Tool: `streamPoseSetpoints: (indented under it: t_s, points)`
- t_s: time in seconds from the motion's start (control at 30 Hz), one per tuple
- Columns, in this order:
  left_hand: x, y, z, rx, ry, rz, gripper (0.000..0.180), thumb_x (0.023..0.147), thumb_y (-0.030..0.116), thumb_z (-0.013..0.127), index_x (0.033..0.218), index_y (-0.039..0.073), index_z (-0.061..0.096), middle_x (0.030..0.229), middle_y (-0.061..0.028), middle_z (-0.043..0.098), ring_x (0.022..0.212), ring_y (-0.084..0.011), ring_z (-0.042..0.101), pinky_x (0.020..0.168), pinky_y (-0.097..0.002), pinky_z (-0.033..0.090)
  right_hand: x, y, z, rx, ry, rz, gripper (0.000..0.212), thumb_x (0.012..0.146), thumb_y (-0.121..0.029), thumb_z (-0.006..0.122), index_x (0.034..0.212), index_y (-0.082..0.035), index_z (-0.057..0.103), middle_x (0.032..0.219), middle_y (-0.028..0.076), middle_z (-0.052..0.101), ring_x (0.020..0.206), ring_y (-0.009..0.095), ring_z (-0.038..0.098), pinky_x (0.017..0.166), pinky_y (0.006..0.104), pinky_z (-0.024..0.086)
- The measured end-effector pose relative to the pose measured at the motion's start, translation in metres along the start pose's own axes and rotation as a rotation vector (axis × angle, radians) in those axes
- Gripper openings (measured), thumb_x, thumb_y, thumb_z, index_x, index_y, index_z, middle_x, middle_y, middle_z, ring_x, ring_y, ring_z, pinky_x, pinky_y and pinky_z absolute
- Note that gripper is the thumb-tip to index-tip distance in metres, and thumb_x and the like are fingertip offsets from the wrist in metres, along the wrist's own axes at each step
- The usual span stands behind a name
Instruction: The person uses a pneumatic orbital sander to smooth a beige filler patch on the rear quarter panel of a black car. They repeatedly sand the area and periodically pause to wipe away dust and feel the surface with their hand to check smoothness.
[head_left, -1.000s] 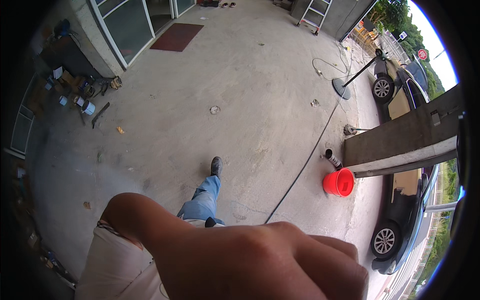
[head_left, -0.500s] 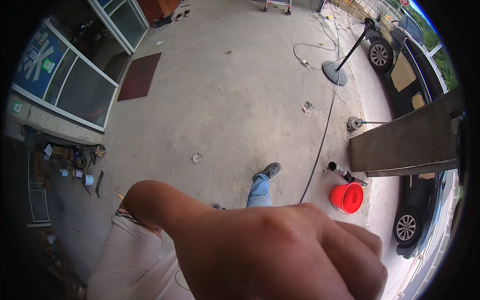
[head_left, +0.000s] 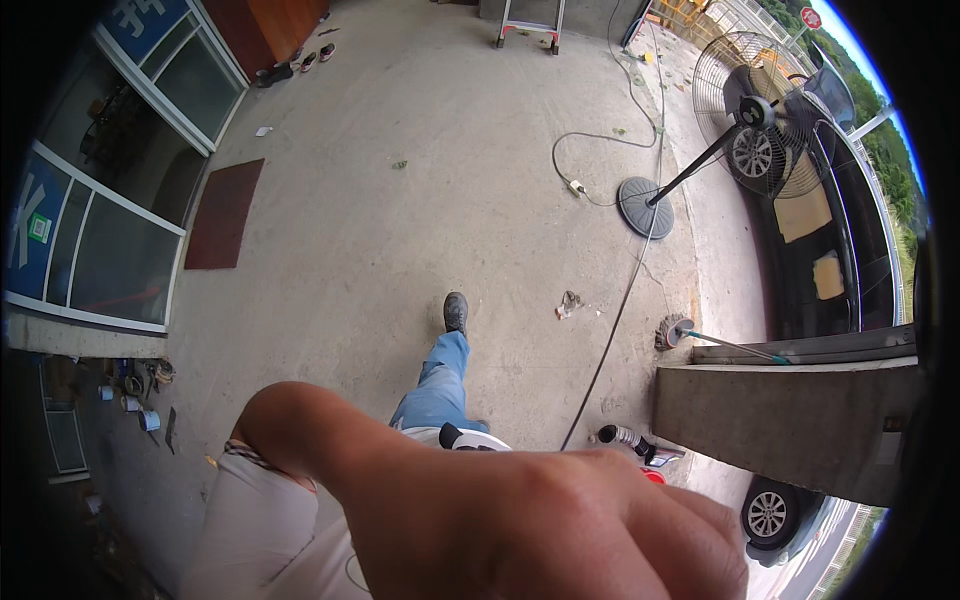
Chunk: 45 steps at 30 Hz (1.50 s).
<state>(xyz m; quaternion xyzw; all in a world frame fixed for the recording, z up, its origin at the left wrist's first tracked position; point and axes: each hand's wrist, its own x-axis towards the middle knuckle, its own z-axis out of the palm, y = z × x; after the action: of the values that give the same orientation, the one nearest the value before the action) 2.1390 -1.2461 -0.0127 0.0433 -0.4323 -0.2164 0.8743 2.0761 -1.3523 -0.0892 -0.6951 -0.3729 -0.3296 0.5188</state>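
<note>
My left hand (head_left: 580, 520) is raised very near the camera and fills the lower middle of the view. Its bent arm (head_left: 330, 425) comes from a pale sleeve (head_left: 235, 530) at the lower left. The fingers are curled together at the right end, their tips out of sight, so I cannot see what they hold, if anything. My right hand does not show. Behind the forearm is part of a white rounded thing with a black piece (head_left: 465, 438), mostly hidden. My leg in blue jeans (head_left: 440, 375) steps forward in a dark shoe (head_left: 456, 312).
A standing fan (head_left: 648, 208) with a trailing cable is at the right front, beside a dark car (head_left: 810, 240). A mop (head_left: 678, 332) lies by a concrete pillar (head_left: 780, 410). Glass doors (head_left: 110, 250) and a brown mat (head_left: 225, 215) are left; a ladder (head_left: 530, 30) stands ahead.
The view has moved forward: the fan, mop and pillar sit lower and nearer, and the red bucket is nearly hidden behind my hand. My left hand keeps its curled pose.
</note>
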Motion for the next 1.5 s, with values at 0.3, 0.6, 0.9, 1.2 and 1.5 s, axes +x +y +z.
streamPoseSetpoints:
  t_s: [0.3,0.6,0.9,1.2,1.5]
  points:
    - [0.267,-0.040,-0.273,-0.135,-0.028,-0.112,0.038,0.099,0.031,0.082,0.123,0.002,0.080,0.116,-0.0189,0.076,0.101,-0.0288,0.074,0.084,-0.0384,0.059,0.039,0.343,-0.162,-0.468,-0.032,0.429,0.011,0.101,-0.005,0.069,0.094,-0.001,0.077,0.075,0.005,0.070,0.060,0.019,0.064,0.058,0.0284,0.049]
    - [0.366,-0.082,-0.793,1.122,0.218,-0.956,0.033,0.110,0.023,0.068,0.132,0.000,0.072,0.126,-0.0080,0.077,0.116,-0.0159,0.070,0.104,-0.0347,0.054,-0.207,0.591,-0.307,-0.286,0.999,1.814,0.020,0.103,-0.018,0.071,0.095,-0.001,0.075,0.075,0.005,0.072,0.059,0.011,0.062,0.056,0.0282,0.050]
    - [0.153,-0.013,-1.032,1.344,1.003,-1.902,0.019,0.103,0.023,0.066,0.103,0.007,0.076,0.094,-0.0039,0.075,0.078,-0.0156,0.070,0.062,-0.0327,0.054,-0.212,0.884,-0.662,-0.340,1.283,1.656,0.022,0.103,-0.020,0.066,0.108,0.000,0.074,0.091,0.010,0.076,0.070,0.016,0.071,0.061,0.0314,0.059]
    - [0.264,-0.128,-1.086,1.390,0.343,-1.895,0.029,0.103,0.024,0.069,0.105,-0.001,0.080,0.093,-0.0086,0.080,0.082,-0.0212,0.075,0.076,-0.0380,0.060,-0.242,1.105,-0.882,-0.529,1.412,1.632,0.040,0.099,-0.018,0.071,0.132,0.004,0.070,0.107,0.012,0.077,0.077,0.016,0.072,0.063,0.0303,0.057]
    - [0.386,-0.208,-1.088,1.391,0.940,-1.888,0.033,0.109,0.028,0.063,0.098,0.000,0.077,0.089,-0.0097,0.076,0.076,-0.0169,0.071,0.066,-0.0318,0.058,-0.299,1.194,-0.990,-0.968,1.691,1.462,0.042,0.085,-0.023,0.089,0.113,0.004,0.073,0.107,0.012,0.075,0.095,0.022,0.071,0.089,0.0371,0.056]
